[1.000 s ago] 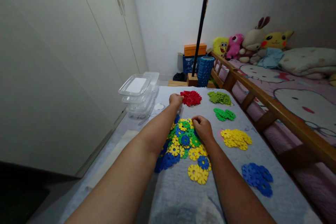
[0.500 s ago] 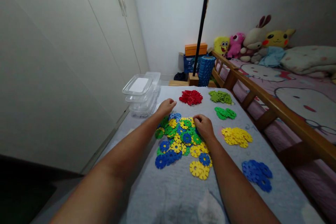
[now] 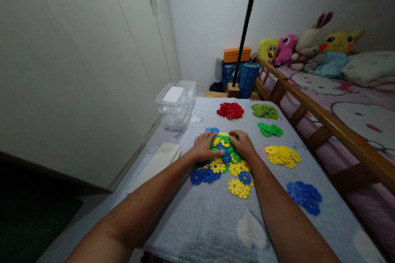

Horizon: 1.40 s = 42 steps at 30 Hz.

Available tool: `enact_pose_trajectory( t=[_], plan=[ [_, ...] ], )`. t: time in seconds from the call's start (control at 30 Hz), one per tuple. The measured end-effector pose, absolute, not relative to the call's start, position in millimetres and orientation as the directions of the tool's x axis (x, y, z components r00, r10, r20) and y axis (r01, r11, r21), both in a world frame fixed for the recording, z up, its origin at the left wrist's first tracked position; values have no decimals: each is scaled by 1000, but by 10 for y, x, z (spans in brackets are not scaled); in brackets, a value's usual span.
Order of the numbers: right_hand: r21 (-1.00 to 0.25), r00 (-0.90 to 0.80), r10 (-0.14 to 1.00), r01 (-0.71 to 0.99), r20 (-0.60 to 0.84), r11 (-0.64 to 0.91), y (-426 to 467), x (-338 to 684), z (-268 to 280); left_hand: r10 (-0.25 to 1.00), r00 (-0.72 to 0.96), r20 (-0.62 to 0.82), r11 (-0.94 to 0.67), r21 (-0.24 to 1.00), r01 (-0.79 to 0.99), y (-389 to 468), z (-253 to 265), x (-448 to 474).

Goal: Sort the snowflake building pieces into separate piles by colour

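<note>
A mixed heap of flat, notched plastic discs point(image 3: 217, 166) in blue, yellow and green lies in the middle of the cloth-covered table point(image 3: 216, 222). On the heap's left side rests my left hand point(image 3: 205, 148), fingers stretched out and thumb pointing right across the discs. My right hand point(image 3: 242, 143) lies over the heap's right side with its fingers bent loosely over the edge. Both palms are hidden, and neither hand visibly lifts a disc. Some blue discs point(image 3: 205, 176) and yellow discs point(image 3: 239, 189) spread from the heap's near edge.
Single-colour piles sit beyond and to the right: red point(image 3: 230, 110), light green point(image 3: 265, 111), green point(image 3: 270, 129), yellow point(image 3: 283, 155), blue point(image 3: 304, 197). Clear plastic boxes point(image 3: 175, 109) are stacked back left, near a folded white cloth point(image 3: 160, 160). A wooden bed rail point(image 3: 333, 125) borders the right.
My left hand has come down from above the far left of the heap onto its left side. My right hand stays at the right side. The view has shifted slightly left.
</note>
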State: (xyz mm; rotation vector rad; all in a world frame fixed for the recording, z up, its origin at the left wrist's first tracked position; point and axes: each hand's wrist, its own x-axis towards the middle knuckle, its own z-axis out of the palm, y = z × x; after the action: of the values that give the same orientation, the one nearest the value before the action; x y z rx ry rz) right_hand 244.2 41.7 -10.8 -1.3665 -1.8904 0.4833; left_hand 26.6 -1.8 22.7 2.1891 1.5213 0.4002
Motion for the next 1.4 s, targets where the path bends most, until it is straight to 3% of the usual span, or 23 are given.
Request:
enact_pose_trajectory(
  t=[0.13, 0.23, 0.37, 0.53, 0.73, 0.9, 1.07, 1.27, 1.4],
  plan=[
    [-659, -224, 921, 646, 318, 385, 405, 2464, -97, 905, 417, 83, -367, 649, 666, -102, 187, 328],
    [-638, -214, 928, 678, 304, 365, 399, 2460, -104, 913, 374, 164, -374, 705, 602, -191, 167, 308],
    [-531, -159, 952, 800, 261, 279, 368, 2403, -111, 952, 238, 191, -304, 674, 674, -325, 196, 242],
    [-448, -264, 945, 834, 192, 324, 310, 2325, -92, 980, 114, 164, -194, 634, 749, -439, 149, 209],
    [-567, -403, 896, 701, 187, 433, 285, 2264, -62, 943, 206, 261, -330, 651, 684, -429, 31, 243],
    [-688, -433, 859, 536, 273, 489, 283, 2194, 5, 925, 197, 326, -375, 688, 621, -357, 4, 261],
    [-835, -403, 888, 394, 220, 385, 236, 2136, 106, 917, 165, 363, -387, 705, 594, -341, -3, 269],
    [-921, -271, 932, 239, 240, 306, 184, 2034, 222, 922, 63, 381, -353, 765, 539, -364, 70, 255],
    [-938, -371, 900, 164, 229, 306, 150, 1951, 269, 944, -30, 329, -282, 848, 449, -361, 103, 227]
  ],
)
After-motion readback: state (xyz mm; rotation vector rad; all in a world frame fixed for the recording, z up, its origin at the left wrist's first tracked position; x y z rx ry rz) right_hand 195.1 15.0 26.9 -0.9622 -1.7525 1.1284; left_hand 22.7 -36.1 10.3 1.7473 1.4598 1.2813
